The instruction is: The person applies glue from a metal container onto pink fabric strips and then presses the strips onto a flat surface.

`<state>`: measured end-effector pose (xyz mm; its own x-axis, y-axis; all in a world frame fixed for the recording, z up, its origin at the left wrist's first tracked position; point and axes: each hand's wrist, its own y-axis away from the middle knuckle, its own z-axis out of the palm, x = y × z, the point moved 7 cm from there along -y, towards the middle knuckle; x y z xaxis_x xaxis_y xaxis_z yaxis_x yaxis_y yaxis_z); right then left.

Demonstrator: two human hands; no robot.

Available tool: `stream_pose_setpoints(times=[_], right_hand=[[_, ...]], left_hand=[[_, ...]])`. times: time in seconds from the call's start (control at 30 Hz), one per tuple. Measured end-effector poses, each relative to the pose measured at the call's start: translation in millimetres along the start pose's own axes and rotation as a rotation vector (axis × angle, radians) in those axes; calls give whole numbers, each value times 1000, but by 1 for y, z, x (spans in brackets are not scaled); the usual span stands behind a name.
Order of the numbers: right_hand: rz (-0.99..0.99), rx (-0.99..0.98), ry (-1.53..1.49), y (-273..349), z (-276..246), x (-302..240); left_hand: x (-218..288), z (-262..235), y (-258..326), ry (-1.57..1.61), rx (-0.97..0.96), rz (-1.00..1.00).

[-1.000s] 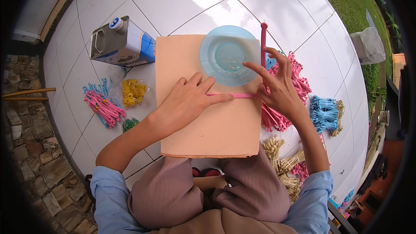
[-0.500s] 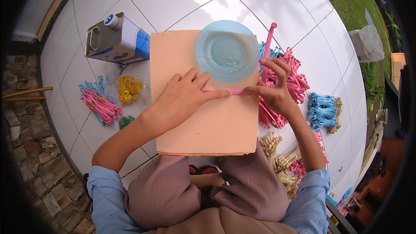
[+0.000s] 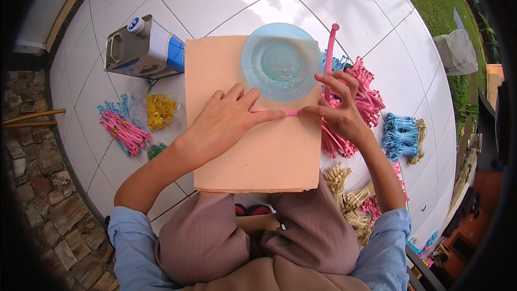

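Right hand (image 3: pixel 344 116) and left hand (image 3: pixel 223 116) now sit closer together over the board (image 3: pixel 247 156), the right thumb having edged inward. Bent right fingers grasp one pink strip (image 3: pixel 291 113); the left thumb pins it flat, though whether the left fingers also grip it, I cannot tell. Work looks midway: the strip is laid across the board but not released, apparently rising beside the board's right edge. One plate (image 3: pixel 251 70) sits at the board's far right; one can (image 3: pixel 145 48) and one bag of yellow pieces (image 3: pixel 160 112) are left of the board.
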<state>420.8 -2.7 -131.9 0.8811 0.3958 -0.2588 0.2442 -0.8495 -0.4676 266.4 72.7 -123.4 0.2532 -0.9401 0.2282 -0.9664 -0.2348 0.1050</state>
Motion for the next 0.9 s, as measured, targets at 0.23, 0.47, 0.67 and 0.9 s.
stream_pose_setpoints(times=[0.23,0.47,0.67,0.9], right_hand=[[467,325,-530,38,11,33],[921,473,-624,62,24,19],[970,582,-1028,80,-35,-8],[594,437,-1114,-9,-191,-103]], left_hand=[[7,0,2,-22,21,11],[13,7,14,-62,177,-12],[40,-24,24,444,102,60],[67,-171,99,197,910,65]])
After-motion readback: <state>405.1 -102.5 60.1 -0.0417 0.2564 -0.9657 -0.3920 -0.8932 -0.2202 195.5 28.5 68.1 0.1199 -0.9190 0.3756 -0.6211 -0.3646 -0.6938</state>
